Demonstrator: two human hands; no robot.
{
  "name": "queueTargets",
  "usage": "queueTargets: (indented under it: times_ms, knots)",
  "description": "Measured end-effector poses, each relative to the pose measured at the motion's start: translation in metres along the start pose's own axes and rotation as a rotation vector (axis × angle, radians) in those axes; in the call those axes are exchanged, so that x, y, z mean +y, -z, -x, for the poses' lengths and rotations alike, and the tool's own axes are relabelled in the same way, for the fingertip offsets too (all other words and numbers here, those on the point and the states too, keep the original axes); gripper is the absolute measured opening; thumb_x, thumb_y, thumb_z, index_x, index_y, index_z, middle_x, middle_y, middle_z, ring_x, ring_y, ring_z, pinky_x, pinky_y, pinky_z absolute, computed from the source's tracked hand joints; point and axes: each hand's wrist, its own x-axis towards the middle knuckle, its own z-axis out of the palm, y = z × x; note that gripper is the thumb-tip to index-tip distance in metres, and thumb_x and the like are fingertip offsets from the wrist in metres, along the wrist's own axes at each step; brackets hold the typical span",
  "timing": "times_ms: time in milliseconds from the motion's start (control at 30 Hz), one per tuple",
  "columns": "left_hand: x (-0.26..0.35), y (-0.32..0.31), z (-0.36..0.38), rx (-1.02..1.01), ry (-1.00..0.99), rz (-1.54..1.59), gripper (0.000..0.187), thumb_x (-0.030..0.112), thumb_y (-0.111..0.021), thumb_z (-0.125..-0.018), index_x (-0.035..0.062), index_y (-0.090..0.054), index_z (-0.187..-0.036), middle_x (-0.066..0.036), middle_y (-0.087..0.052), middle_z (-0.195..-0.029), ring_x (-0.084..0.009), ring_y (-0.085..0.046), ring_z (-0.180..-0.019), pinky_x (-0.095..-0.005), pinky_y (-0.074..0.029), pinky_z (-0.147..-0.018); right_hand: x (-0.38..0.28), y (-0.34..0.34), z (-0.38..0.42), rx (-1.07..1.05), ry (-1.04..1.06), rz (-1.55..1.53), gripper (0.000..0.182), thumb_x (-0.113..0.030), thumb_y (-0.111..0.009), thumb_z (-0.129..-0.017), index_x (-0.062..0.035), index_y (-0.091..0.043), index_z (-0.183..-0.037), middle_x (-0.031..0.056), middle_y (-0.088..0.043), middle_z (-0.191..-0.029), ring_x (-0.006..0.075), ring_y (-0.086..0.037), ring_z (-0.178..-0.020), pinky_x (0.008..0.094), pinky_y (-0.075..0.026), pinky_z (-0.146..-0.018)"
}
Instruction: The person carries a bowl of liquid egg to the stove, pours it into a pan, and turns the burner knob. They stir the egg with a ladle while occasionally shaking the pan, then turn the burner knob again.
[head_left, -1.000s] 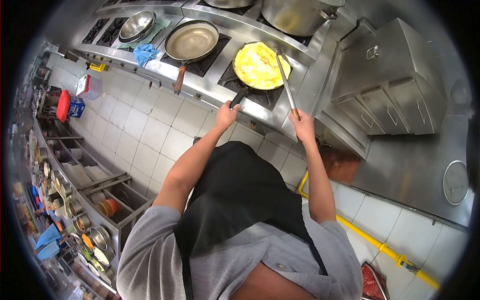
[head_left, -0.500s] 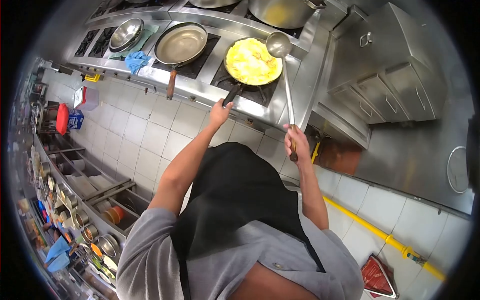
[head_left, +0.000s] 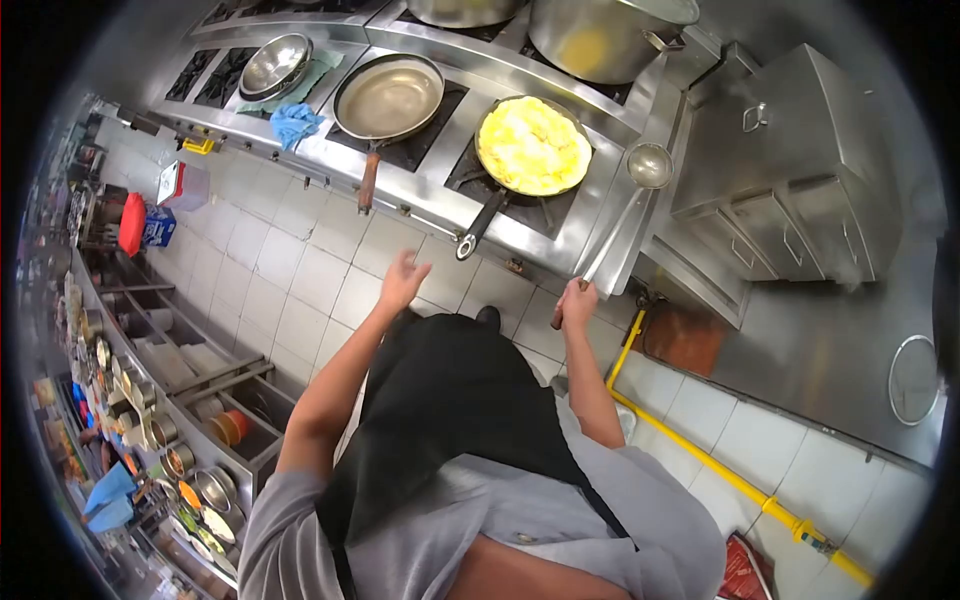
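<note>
A yellow mass of egg (head_left: 533,145) fills the black-handled frying pan (head_left: 485,220), which sits on a burner with its handle toward me. My left hand (head_left: 403,284) is in the air below and left of that handle, fingers apart and holding nothing. In my right hand (head_left: 576,302) is the brown grip of a long metal ladle (head_left: 650,166). The ladle's bowl is to the right of the pan, over the steel stove top, apart from the egg. Left of the egg pan, a second frying pan (head_left: 388,98) with a wooden handle shows no food inside.
Metal bowls (head_left: 275,66) and a blue cloth (head_left: 295,124) lie on the stove's left part. A big pot (head_left: 595,45) stands behind. Steel drawers (head_left: 780,230) are at right, and a yellow pipe (head_left: 720,470) runs along the floor. Ingredient containers line the counter (head_left: 210,440) at left.
My left hand has let go of the frying pan's handle and drawn back to the left. The ladle has swung right, away from the pan's edge. The whole view has shifted slightly.
</note>
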Motion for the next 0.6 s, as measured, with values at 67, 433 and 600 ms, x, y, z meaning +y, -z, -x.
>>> queueTargets:
  times_ms: [67,433,600]
  knots:
    - [-0.050,0.033,0.019,-0.001,0.061,-0.016,0.056,0.038,-0.072,-0.082,0.0012,-0.056,-0.120,-0.016,-0.065,-0.087,-0.0253,-0.063,-0.080,-0.0381,-0.051,-0.076,0.010,-0.019,-0.001,0.425,0.387,0.554,0.015,-0.011,-0.057,-0.087,0.0022,-0.053,-0.093,0.0178,-0.062,-0.074,0.0365,-0.062,-0.067,0.0442,-0.051,-0.064]
    - [-0.226,0.207,0.120,0.059,0.510,-0.372,0.056,0.040,-0.072,-0.078,0.0024,-0.055,-0.116,-0.027,-0.059,-0.115,-0.0403,-0.058,-0.107,-0.0465,-0.048,-0.091,0.058,-0.042,-0.049,0.482,0.246,1.050,0.017,-0.013,-0.061,-0.084,-0.0007,-0.069,-0.091,0.0166,-0.069,-0.085,0.0324,-0.066,-0.075,0.0463,-0.052,-0.068]
    - [-0.248,0.273,0.121,0.170,0.600,-0.332,0.054,0.039,-0.065,-0.079,0.0033,-0.056,-0.118,-0.028,-0.058,-0.116,-0.0424,-0.057,-0.108,-0.0479,-0.048,-0.094,0.099,-0.013,-0.123,0.277,0.818,1.844,0.028,-0.022,-0.048,-0.096,-0.0003,-0.065,-0.100,0.0146,-0.067,-0.087,0.0292,-0.065,-0.076,0.0412,-0.052,-0.067]
